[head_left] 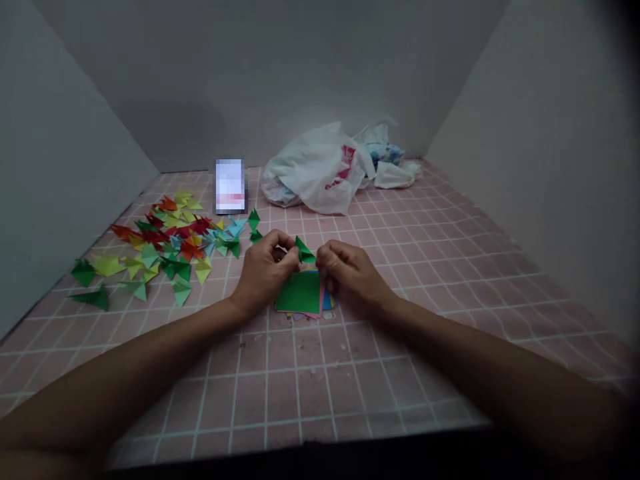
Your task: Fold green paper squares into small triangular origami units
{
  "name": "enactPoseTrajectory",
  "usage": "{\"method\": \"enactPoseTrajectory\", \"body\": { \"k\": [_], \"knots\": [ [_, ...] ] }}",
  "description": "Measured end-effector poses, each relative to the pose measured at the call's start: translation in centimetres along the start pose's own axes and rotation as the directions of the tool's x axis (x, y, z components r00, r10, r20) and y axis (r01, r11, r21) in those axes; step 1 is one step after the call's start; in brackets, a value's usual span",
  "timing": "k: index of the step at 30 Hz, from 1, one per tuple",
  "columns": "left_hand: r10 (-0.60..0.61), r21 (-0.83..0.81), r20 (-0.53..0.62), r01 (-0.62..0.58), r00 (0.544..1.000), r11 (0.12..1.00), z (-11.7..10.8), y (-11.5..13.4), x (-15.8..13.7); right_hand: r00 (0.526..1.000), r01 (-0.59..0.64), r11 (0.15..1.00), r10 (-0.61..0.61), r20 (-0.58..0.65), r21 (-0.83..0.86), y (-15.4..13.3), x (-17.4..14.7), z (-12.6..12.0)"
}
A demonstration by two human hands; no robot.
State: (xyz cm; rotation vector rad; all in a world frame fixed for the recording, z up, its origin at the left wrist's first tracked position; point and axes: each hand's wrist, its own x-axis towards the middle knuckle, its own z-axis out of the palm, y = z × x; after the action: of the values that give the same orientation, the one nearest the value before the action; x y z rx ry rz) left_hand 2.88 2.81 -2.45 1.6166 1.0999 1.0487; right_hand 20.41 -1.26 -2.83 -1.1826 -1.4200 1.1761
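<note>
A small green origami crane (305, 251) is up between my two hands. My left hand (270, 268) is closed in a pinch at its left side. At its right tip my right hand (350, 272) has its fingers pressed together. The fingertips partly hide the crane's ends. Just below both hands lies a stack of square paper sheets (299, 292), green on top, with pink, blue and yellow edges sticking out. My right hand's lower fingers are close to the stack's right edge, and I cannot tell whether they touch it.
Many folded paper cranes (175, 269) in red, orange, yellow, green and blue are spread at the left. A phone with a lit, blurred screen (230, 187) stands behind them. A white plastic bag (320, 170) and a crumpled packet (385, 152) lie at the back, against grey walls.
</note>
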Motion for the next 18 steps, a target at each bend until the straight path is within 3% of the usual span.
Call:
{"method": "enactPoseTrajectory", "body": {
  "k": [7,13,15,18],
  "knots": [
    [0.267,0.225,-0.050,-0.250,0.962,0.942,0.28,-0.13,-0.65,0.999,-0.038,0.997,0.040,0.032,-0.066,-0.23,-0.65,0.81],
    [0.472,0.377,0.092,-0.470,0.877,0.798,0.15,-0.65,-0.70,0.998,-0.005,0.991,-0.003,-0.063,-0.134,0.23,-0.38,0.65],
    [0.513,0.421,0.127,-0.514,0.849,0.747,0.12,-0.65,-0.66,0.996,0.011,0.984,-0.025,-0.081,-0.177,0.31,-0.24,0.53],
    [0.527,0.454,0.112,-0.515,0.843,0.727,0.11,-0.69,-0.61,0.994,0.046,0.975,-0.066,-0.086,-0.217,0.30,-0.04,0.39]
  ]
}}
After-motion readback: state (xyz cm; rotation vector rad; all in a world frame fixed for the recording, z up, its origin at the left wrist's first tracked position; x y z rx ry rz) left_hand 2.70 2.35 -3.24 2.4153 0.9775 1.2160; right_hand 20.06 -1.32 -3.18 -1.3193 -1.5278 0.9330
